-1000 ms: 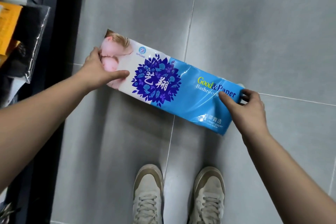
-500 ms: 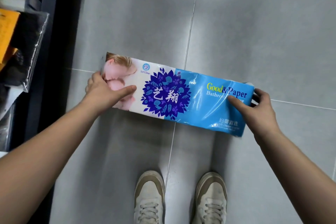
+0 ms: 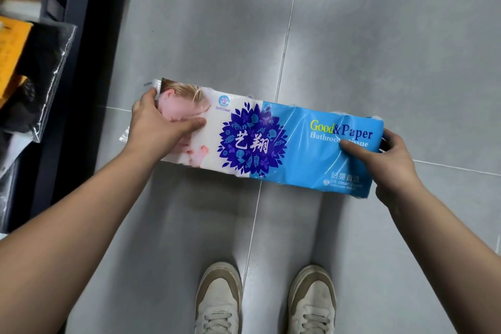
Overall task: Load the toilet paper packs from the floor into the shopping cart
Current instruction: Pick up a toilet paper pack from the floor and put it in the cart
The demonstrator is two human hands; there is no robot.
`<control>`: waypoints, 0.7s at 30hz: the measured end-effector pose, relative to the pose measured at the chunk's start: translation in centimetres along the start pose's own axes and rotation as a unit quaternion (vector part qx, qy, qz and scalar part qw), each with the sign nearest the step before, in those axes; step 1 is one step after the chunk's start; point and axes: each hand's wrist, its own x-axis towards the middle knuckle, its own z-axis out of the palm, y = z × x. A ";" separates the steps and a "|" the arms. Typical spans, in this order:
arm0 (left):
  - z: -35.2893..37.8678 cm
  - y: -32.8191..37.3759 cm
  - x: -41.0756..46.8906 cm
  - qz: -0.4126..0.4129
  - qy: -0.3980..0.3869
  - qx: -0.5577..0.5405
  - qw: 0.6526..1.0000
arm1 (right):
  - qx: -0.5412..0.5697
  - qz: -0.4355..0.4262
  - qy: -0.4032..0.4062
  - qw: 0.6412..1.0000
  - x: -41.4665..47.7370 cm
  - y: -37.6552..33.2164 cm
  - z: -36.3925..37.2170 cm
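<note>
Underfoot, grey tiled floor (image 3: 379, 35); dark shelving (image 3: 81, 35) at left.

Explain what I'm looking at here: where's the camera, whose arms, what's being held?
No machine here: a person works with bare hands. The single picture comes from a wide-angle camera worn on the head, looking down, so both forearms reach in from the bottom edge and the person's beige sneakers show below. The left hand grips the white end and the right hand grips the blue end of a long plastic-wrapped blue and white toilet paper pack, printed "Good&Paper". Each grip is closed on the pack, thumb on top. Under it is a grey tiled floor. At the left edge stands a dark shelf with bagged goods. No shopping cart is in view.
</note>
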 end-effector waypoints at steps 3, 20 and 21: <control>-0.3 0.5 0.2 0.024 0.005 -0.030 0.999 | 0.005 -0.037 0.008 0.999 0.6 -1.3 -0.3; -1.0 -0.9 -2.4 0.073 0.047 -0.041 0.995 | -0.040 -0.144 0.023 0.988 -0.9 0.2 -2.5; -0.9 -1.2 -2.6 0.068 0.048 -0.047 0.995 | -0.064 -0.146 0.024 0.987 -1.2 0.5 -2.6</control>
